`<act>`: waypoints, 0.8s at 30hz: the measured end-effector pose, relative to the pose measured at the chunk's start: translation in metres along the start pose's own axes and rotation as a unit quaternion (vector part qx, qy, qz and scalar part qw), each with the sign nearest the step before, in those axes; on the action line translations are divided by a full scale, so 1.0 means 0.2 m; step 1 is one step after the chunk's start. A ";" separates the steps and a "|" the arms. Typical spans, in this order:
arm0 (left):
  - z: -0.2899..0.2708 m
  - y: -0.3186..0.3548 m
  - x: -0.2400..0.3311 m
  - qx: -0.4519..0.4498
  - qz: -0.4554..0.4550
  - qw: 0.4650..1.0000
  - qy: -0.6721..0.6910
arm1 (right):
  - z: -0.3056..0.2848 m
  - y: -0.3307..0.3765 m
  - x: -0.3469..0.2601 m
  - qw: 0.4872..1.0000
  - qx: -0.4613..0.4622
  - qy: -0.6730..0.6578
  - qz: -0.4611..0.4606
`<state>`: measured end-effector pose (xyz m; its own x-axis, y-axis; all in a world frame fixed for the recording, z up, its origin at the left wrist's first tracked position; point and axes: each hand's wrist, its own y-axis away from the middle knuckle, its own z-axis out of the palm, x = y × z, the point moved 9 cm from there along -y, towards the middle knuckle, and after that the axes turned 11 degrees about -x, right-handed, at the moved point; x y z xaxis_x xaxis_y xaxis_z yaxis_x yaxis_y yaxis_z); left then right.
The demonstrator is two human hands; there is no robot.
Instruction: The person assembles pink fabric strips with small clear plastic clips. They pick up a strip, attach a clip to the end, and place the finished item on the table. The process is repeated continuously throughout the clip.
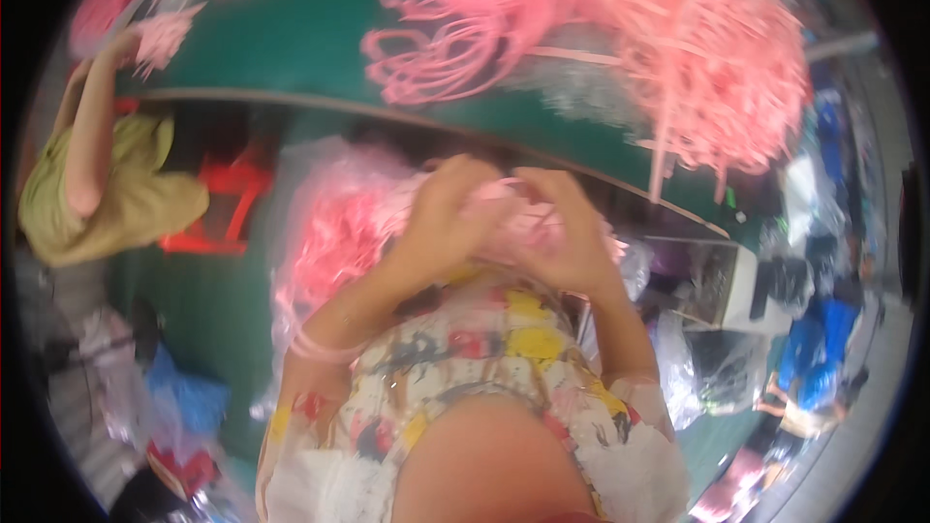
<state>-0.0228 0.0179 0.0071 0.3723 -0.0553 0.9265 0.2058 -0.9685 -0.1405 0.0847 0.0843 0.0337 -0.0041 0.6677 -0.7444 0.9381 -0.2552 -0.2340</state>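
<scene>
Close in front of my body, my left hand (pixel 453 211) and my right hand (pixel 570 232) are curled round a bunch of pink bands (pixel 531 225). Fingers of both hands bend inward over it, and blur hides the exact grip. Just left of my left hand, a large clear plastic bag (pixel 295 203) holds a heap of similar pink bands (pixel 339 237). One pink loop (pixel 325 349) hangs round my left forearm. Beyond my hands, a big pile of light pink bands (pixel 712 58) lies on the green table (pixel 281 58), with looped pink strands (pixel 441 58) beside it.
At far left a person in a yellow-green top (pixel 116 189) handles pink pieces at the table. A red stool (pixel 228 199) stands near that person. To my right are an open box (pixel 697 276) and plastic bags (pixel 722 368). A blue bag (pixel 184 392) lies lower left.
</scene>
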 end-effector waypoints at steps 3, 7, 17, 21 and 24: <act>-0.03 -0.01 0.03 0.024 0.003 0.999 -0.034 | -0.02 0.00 -0.03 0.996 0.038 0.082 -0.008; 0.08 0.00 -0.04 0.014 -0.011 0.999 -0.038 | 0.08 -0.01 -0.02 0.995 0.047 0.083 -0.014; -0.01 0.01 -0.15 0.029 -0.056 0.997 0.043 | -0.03 0.09 0.00 0.991 0.094 0.090 0.016; 0.07 0.00 -0.16 -0.064 -0.081 0.990 0.099 | -0.11 0.14 0.01 0.997 0.053 0.050 0.030; 0.09 0.01 -0.17 -0.143 -0.103 0.977 0.121 | -0.11 0.16 0.05 0.997 0.057 0.051 0.025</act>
<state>-0.0191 0.0220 -0.0308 0.1167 0.1250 0.9853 -0.0196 -0.9916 0.1281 0.1230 0.0971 0.0328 0.0820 0.7190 -0.6901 0.8911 -0.3630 -0.2723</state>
